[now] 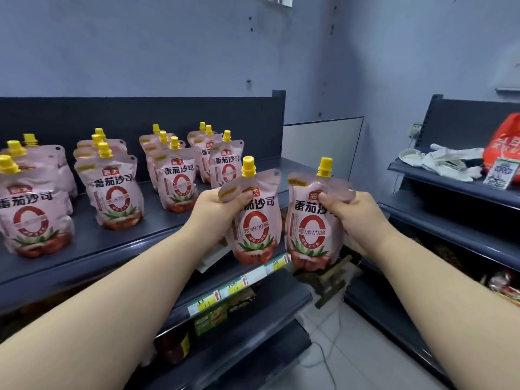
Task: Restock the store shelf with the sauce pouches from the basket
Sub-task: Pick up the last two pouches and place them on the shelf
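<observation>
Two pouches up: my left hand (216, 205) pinches the left pouch (257, 229), fingers (239, 196) clamped on its top corner; my right hand (358, 216) clamps the right pouch (309, 230); stocked shelf (90, 243) at ten o'clock.

Left held pouch (254, 226): dark "番茄沙司", partly covered, and a big red "0" with "零添加酱" across it. Right held pouch (309, 229): red tag starting "海", "番茄沙" visible, same "0" and "零添加酱". Shelf pouches (118, 198): "海天" tag, "番茄沙司", red "0"; the small print is blurred. Price tags (235, 285) on the shelf edge: red up arrows, handwriting unreadable. Red bag (503, 147): lettering unreadable.
</observation>
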Motion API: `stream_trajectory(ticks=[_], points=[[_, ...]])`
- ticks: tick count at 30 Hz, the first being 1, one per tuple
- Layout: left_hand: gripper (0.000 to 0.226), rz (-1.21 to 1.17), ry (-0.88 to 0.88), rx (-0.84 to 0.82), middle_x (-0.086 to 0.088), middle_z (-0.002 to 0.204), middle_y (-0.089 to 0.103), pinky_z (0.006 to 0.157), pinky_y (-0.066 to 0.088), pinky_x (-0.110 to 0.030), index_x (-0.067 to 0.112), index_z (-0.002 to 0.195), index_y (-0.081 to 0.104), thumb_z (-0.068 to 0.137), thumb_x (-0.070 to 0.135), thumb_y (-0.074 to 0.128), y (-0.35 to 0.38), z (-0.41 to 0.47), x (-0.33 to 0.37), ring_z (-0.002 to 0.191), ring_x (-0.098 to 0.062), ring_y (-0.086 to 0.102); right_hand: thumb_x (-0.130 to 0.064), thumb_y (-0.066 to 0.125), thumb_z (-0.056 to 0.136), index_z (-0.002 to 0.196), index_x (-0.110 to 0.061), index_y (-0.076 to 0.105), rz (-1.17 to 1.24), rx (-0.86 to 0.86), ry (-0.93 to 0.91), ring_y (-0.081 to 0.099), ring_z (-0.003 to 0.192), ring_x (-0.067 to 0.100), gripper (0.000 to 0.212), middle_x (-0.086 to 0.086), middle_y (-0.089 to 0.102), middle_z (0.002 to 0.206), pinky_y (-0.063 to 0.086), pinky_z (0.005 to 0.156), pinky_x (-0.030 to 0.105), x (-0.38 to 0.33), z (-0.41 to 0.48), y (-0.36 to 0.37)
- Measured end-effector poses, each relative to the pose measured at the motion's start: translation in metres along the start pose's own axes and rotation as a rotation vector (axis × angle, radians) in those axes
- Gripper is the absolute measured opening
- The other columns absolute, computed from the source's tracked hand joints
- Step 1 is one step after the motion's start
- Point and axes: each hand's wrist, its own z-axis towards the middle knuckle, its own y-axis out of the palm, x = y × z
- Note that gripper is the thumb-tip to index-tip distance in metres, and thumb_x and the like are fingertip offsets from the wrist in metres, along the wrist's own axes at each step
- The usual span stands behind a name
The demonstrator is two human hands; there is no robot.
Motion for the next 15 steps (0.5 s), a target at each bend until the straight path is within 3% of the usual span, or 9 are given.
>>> stream_trajectory(ticks=[4, 6, 10, 15], points=[[0.016, -0.01, 0.007, -0.039, -0.006, 0.093, 0.075, 0.083, 0.055, -0.044, 0.009, 0.096, 0.071, 0.087, 0.019, 0.062, 0.013, 0.047, -0.006, 0.088, -0.023, 0.071, -0.012, 0.061, 0.088, 0.084, -0.014, 0.069, -0.055, -0.023, -0.043, 0.07, 0.069, 0.012, 0.01, -0.005, 0.074, 0.074, 0.056, 0.063, 0.026, 0.007, 0.049, -0.002], [0.018, 0.024, 0.019, -0.043, -0.008, 0.094, 0.074, 0.083, 0.056, -0.044, 0.007, 0.098, 0.07, 0.088, 0.019, 0.061, 0.017, 0.072, -0.006, 0.088, -0.023, 0.071, -0.011, 0.061, 0.088, 0.086, -0.01, 0.069, -0.06, -0.035, -0.046, 0.07, 0.067, 0.011, 0.008, -0.003, 0.074, 0.074, 0.056, 0.06, 0.023, 0.006, 0.079, -0.002], [0.014, 0.075, 0.065, -0.034, -0.007, 0.088, 0.075, 0.078, 0.058, -0.042, 0.008, 0.092, 0.071, 0.088, 0.017, 0.061, 0.025, 0.12, -0.011, 0.081, -0.022, 0.072, -0.015, 0.063, 0.087, 0.085, -0.013, 0.07, -0.109, -0.02, -0.058, 0.07, 0.083, 0.024, 0.008, 0.005, 0.074, 0.087, 0.055, 0.08, 0.039, 0.006, 0.138, -0.005], [0.013, 0.177, 0.079, -0.016, -0.003, 0.082, 0.075, 0.073, 0.059, -0.042, 0.013, 0.088, 0.071, 0.087, 0.023, 0.063, 0.033, 0.172, -0.017, 0.075, -0.019, 0.072, -0.013, 0.065, 0.085, 0.081, -0.015, 0.069, -0.107, 0.043, -0.078, 0.07, 0.082, 0.026, 0.006, 0.002, 0.074, 0.082, 0.055, 0.082, 0.044, 0.017, 0.203, -0.01]])
